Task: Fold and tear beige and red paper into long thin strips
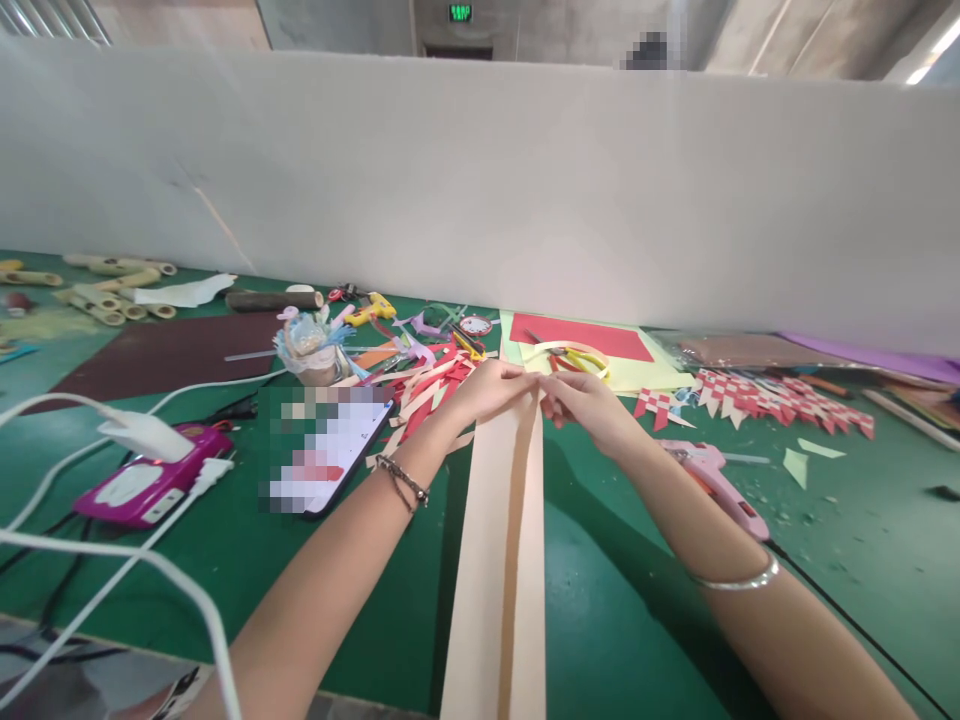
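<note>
A long beige paper strip (484, 590) runs from the near table edge toward the middle, with a darker brownish band along its length that looks like a fold or shadow. At its far end my left hand (491, 390) pinches the paper from the left, fingers closed. My right hand (586, 403) meets it there, thumb and fingers pinched on the same end from the right. Just beyond the hands lie scissors with yellow handles (589, 358). Red and beige paper scraps (439, 385) are heaped beside my left hand.
Left are a phone (345, 450), a magenta power strip (154, 475) with white cables, a decorated pot (307, 350) and bamboo pieces (112, 300). Right are a pink glue gun (716, 485) and red-and-white woven paper (780, 400). A white partition (480, 190) stands behind.
</note>
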Demonstrator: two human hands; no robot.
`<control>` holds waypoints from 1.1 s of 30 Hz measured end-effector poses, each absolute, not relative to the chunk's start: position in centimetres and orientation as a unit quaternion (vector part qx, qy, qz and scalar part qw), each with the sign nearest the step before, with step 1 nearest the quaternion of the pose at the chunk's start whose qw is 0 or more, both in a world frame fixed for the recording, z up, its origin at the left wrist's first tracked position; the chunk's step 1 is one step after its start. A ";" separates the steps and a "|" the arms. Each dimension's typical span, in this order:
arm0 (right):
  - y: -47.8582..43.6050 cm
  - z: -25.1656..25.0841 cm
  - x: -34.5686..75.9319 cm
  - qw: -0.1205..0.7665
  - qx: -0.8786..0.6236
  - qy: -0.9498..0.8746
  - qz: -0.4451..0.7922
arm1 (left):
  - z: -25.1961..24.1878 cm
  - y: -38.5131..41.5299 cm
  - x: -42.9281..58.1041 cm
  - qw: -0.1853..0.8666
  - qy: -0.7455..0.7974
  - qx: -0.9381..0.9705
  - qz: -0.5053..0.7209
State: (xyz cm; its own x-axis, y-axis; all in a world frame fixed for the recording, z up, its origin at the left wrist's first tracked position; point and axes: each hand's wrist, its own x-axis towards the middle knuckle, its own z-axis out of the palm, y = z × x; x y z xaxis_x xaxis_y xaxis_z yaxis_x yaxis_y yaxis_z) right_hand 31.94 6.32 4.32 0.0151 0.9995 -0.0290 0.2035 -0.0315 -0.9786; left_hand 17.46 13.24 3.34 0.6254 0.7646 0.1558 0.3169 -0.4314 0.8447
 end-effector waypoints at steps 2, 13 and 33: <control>6.3 4.2 32.0 0.441 -0.562 -0.538 0.447 | 3.2 13.2 17.4 0.427 0.340 0.792 0.272; 6.4 4.0 32.0 0.450 -0.556 -0.532 0.454 | 3.1 12.8 17.6 0.445 0.363 0.756 0.314; 5.6 4.8 31.3 0.383 -0.597 -0.587 0.389 | 6.1 11.0 17.1 0.217 0.380 0.853 0.285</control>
